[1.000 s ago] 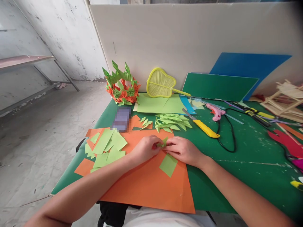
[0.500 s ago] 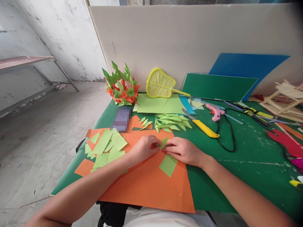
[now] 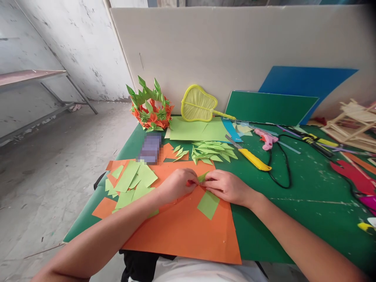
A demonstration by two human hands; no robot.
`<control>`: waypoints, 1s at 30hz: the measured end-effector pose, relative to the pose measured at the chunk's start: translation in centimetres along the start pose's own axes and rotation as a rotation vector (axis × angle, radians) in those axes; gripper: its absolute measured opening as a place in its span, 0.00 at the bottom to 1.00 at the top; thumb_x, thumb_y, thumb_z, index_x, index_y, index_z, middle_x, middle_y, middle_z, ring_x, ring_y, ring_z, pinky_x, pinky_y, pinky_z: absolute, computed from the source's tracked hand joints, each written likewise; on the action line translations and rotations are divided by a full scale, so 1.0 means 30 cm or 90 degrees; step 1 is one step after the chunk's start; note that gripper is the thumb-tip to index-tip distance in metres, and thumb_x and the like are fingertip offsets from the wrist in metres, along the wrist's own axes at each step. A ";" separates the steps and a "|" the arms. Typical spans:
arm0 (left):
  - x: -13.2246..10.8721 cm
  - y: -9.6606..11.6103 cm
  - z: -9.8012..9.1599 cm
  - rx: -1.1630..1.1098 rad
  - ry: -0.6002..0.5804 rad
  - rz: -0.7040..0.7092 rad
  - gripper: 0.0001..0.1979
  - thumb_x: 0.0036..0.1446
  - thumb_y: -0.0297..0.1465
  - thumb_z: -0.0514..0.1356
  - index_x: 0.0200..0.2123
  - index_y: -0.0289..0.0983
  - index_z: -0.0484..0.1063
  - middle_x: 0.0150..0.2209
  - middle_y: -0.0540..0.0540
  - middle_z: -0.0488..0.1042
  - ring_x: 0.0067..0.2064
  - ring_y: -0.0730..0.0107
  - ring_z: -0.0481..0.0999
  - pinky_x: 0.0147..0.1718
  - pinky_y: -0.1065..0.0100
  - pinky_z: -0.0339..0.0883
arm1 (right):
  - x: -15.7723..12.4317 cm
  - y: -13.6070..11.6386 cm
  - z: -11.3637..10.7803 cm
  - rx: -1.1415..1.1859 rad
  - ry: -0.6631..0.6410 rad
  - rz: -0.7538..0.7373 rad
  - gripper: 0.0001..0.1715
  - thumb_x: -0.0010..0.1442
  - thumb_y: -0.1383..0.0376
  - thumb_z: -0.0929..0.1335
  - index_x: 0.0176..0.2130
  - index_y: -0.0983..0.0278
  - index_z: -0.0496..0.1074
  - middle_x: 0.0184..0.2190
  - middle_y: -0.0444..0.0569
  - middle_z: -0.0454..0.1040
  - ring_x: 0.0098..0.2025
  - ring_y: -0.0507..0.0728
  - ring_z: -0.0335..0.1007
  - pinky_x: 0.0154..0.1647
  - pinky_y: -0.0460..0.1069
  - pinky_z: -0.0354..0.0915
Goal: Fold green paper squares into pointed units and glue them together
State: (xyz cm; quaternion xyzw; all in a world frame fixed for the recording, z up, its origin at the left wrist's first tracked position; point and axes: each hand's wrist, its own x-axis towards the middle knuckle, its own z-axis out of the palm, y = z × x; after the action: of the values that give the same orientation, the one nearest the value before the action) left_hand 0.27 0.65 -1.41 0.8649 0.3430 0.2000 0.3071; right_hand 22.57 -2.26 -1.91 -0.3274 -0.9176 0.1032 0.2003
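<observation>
The held paper [image 3: 202, 178] is light green over an orange sheet [image 3: 188, 235], with an orange-and-green crown [image 3: 154, 118] at the paper's eleven o'clock, a yellow fan [image 3: 198, 103] at twelve, a pink glue gun [image 3: 266, 140] at two, the green table [image 3: 293, 219] white-flecked.

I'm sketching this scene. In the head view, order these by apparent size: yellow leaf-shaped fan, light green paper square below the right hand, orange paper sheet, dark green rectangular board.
Largest to smallest:
Orange paper sheet
Dark green rectangular board
Yellow leaf-shaped fan
Light green paper square
</observation>
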 end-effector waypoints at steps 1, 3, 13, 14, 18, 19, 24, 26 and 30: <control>-0.001 0.000 0.000 0.008 -0.001 0.003 0.11 0.51 0.23 0.57 0.32 0.40 0.79 0.36 0.48 0.76 0.31 0.73 0.73 0.30 0.73 0.65 | 0.000 0.000 0.001 -0.001 -0.001 0.001 0.18 0.68 0.62 0.59 0.44 0.60 0.76 0.39 0.52 0.74 0.40 0.56 0.69 0.38 0.49 0.67; -0.003 -0.001 0.001 0.023 -0.001 0.009 0.12 0.52 0.23 0.57 0.33 0.41 0.79 0.37 0.48 0.76 0.31 0.73 0.72 0.30 0.73 0.64 | 0.001 -0.001 0.003 -0.002 -0.003 0.004 0.18 0.68 0.62 0.59 0.45 0.60 0.76 0.39 0.52 0.74 0.40 0.56 0.69 0.38 0.50 0.67; -0.002 0.006 -0.002 0.079 -0.021 0.012 0.13 0.52 0.21 0.57 0.33 0.40 0.79 0.39 0.48 0.76 0.32 0.72 0.73 0.30 0.74 0.64 | -0.008 0.001 -0.005 0.017 0.002 -0.008 0.17 0.68 0.63 0.59 0.47 0.60 0.75 0.42 0.52 0.75 0.42 0.56 0.70 0.40 0.51 0.68; -0.002 0.008 -0.003 0.084 -0.022 0.009 0.13 0.52 0.21 0.57 0.33 0.40 0.79 0.39 0.48 0.76 0.32 0.72 0.73 0.30 0.74 0.63 | -0.011 0.003 -0.006 0.017 0.001 -0.012 0.17 0.68 0.64 0.59 0.47 0.60 0.75 0.43 0.52 0.75 0.43 0.57 0.70 0.41 0.51 0.68; -0.002 0.010 -0.002 0.097 -0.027 0.015 0.12 0.51 0.20 0.57 0.33 0.39 0.79 0.39 0.48 0.76 0.31 0.73 0.73 0.30 0.74 0.63 | -0.015 0.004 -0.007 0.007 -0.014 -0.006 0.16 0.67 0.64 0.60 0.47 0.60 0.75 0.43 0.52 0.75 0.44 0.57 0.70 0.42 0.51 0.67; -0.002 0.009 -0.001 0.099 -0.029 0.017 0.12 0.52 0.21 0.57 0.33 0.39 0.79 0.39 0.48 0.76 0.31 0.73 0.73 0.30 0.74 0.63 | -0.015 0.004 -0.008 0.005 -0.022 -0.004 0.17 0.67 0.64 0.60 0.47 0.60 0.75 0.44 0.52 0.74 0.44 0.57 0.69 0.42 0.51 0.67; -0.001 0.000 0.000 0.096 -0.027 0.031 0.12 0.52 0.20 0.57 0.34 0.38 0.79 0.38 0.48 0.76 0.33 0.72 0.73 0.30 0.74 0.63 | -0.011 0.001 -0.008 0.003 -0.036 -0.001 0.18 0.68 0.63 0.58 0.47 0.61 0.75 0.44 0.52 0.74 0.44 0.57 0.69 0.42 0.50 0.67; 0.000 -0.002 -0.003 0.087 -0.030 0.051 0.12 0.53 0.21 0.57 0.35 0.38 0.79 0.37 0.48 0.77 0.34 0.72 0.73 0.31 0.74 0.64 | -0.007 -0.001 -0.009 0.002 -0.032 0.000 0.19 0.69 0.63 0.58 0.46 0.61 0.75 0.43 0.53 0.74 0.43 0.57 0.69 0.42 0.50 0.67; 0.004 0.000 -0.009 0.079 -0.035 0.060 0.11 0.54 0.21 0.57 0.35 0.37 0.78 0.36 0.48 0.77 0.34 0.72 0.74 0.32 0.74 0.64 | 0.003 -0.006 -0.012 0.006 -0.032 0.008 0.20 0.69 0.63 0.57 0.45 0.61 0.76 0.41 0.53 0.75 0.42 0.57 0.70 0.41 0.50 0.67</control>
State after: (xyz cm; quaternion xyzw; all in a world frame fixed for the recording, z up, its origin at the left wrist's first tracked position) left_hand 0.21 0.84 -1.20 0.9027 0.3050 0.1686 0.2525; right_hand 22.58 -2.31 -1.50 -0.3295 -0.9197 0.1170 0.1784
